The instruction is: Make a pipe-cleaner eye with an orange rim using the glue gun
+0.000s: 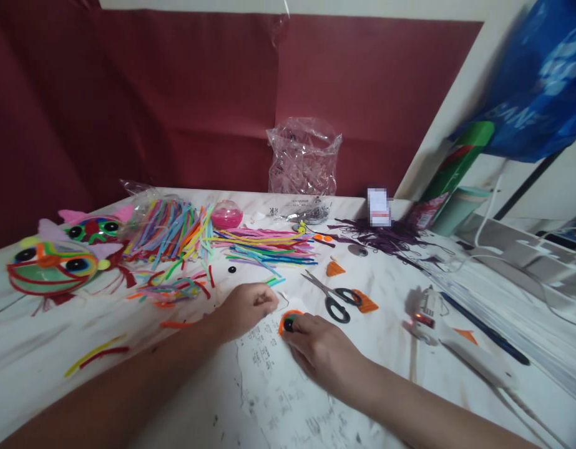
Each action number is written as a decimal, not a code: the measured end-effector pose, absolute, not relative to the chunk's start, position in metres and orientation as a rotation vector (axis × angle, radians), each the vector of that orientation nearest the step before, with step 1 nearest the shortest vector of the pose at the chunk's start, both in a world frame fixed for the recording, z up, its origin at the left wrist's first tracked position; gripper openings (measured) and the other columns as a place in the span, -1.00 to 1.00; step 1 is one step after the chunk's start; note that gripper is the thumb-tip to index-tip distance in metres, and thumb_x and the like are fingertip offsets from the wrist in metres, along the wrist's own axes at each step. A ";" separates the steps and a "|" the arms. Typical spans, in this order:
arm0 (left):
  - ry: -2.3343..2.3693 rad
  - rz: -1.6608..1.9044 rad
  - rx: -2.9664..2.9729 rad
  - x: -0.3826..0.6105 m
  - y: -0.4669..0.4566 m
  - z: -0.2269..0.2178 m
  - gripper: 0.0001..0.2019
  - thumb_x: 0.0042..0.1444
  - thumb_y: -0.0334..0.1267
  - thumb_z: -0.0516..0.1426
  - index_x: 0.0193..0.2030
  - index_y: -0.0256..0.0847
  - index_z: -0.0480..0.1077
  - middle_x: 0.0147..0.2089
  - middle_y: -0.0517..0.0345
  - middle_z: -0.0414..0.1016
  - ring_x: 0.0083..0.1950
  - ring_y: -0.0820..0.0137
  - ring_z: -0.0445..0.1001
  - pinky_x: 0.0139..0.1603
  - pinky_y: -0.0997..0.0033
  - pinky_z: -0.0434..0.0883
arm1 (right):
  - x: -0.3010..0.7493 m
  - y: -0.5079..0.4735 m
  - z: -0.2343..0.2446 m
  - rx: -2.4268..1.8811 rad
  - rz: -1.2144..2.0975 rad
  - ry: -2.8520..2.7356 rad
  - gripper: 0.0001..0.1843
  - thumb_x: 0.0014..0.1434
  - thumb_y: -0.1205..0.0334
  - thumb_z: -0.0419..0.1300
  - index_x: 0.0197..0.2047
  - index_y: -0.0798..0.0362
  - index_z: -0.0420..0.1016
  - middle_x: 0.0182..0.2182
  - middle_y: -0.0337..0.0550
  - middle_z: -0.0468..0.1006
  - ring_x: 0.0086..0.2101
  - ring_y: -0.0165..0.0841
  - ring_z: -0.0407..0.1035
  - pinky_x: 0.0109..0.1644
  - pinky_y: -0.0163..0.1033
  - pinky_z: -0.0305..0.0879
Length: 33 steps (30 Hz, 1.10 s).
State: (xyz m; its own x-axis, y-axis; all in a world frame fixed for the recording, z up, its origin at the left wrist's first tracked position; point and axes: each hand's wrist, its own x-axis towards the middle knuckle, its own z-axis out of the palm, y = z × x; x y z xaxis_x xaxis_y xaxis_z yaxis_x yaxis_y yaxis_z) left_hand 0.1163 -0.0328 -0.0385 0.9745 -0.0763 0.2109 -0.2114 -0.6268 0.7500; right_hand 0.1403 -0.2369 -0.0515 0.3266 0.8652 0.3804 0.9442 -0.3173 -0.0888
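My left hand [244, 308] rests on the white table [44, 349], fingers curled in a loose pinch beside a small white scrap; what it pinches is too small to name. My right hand [321, 349] lies just to its right, fingertips pressed on a small orange felt piece with a black-and-green eye [288, 322], held down on a printed paper sheet [273, 386]. Black-handled scissors [332, 297] lie open just beyond my right hand. A white glue gun [432, 324] with a red light lies to the right.
Piles of coloured pipe cleaners [213, 240] spread across the middle. Two finished craft faces [58, 255] sit at the left. A pink dome [226, 215], a clear plastic bag [304, 156], purple threads [385, 237], orange felt scraps [365, 303] and cables [526, 262] stand farther back and right.
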 end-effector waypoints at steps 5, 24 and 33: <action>-0.307 0.022 2.310 0.113 -0.036 -0.046 -0.85 -0.10 -0.47 0.09 -0.44 -0.25 0.48 -0.47 0.25 0.44 -0.44 0.49 0.38 -0.44 0.59 0.24 | 0.142 -0.236 -0.053 -2.302 -0.360 -1.622 -0.79 0.23 0.40 0.05 -0.35 0.09 0.49 -0.42 -0.14 0.44 -0.42 -0.35 0.29 -0.34 -0.28 0.19; -0.342 0.103 2.391 0.109 -0.044 -0.039 -0.86 -0.12 -0.52 0.07 -0.52 -0.25 0.42 -0.52 0.28 0.38 -0.51 0.53 0.29 -0.48 0.60 0.17 | 0.142 -0.236 -0.056 -2.296 -0.510 -1.757 -0.82 0.23 0.45 0.05 -0.28 0.12 0.47 -0.38 -0.10 0.45 -0.40 -0.32 0.24 -0.31 -0.22 0.06; -0.330 0.094 2.426 0.108 -0.046 -0.040 -0.86 -0.12 -0.50 0.07 -0.50 -0.23 0.42 -0.50 0.27 0.38 -0.47 0.50 0.32 -0.47 0.58 0.18 | 0.140 -0.234 -0.054 -2.306 -0.552 -1.740 -0.79 0.23 0.48 0.03 -0.29 0.14 0.48 -0.40 -0.09 0.47 -0.42 -0.32 0.26 -0.33 -0.20 0.05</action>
State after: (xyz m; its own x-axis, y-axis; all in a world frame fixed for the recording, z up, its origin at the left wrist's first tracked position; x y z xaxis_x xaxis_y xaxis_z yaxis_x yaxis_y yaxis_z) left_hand 0.1081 -0.0459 -0.0395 0.9652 -0.2118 0.1534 -0.2608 -0.7382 0.6222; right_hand 0.1397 -0.2343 -0.0537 0.2376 0.8810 0.4091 0.9558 -0.2872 0.0634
